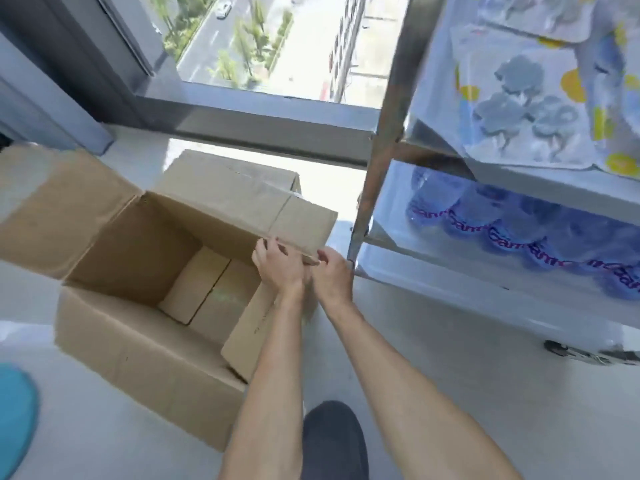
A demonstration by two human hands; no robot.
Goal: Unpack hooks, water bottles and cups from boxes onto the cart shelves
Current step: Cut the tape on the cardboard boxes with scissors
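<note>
Both hands, left and right, grip pinched on the far-right flap of the empty-looking box on the floor; yanking could tear it or knock the cart, right, holding bottles and hooks.

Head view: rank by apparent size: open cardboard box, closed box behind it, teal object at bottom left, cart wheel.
1. open cardboard box
2. closed box, partly hidden
3. teal object, cropped by the frame, so its rank against the closed box is unsure
4. cart wheel
</note>
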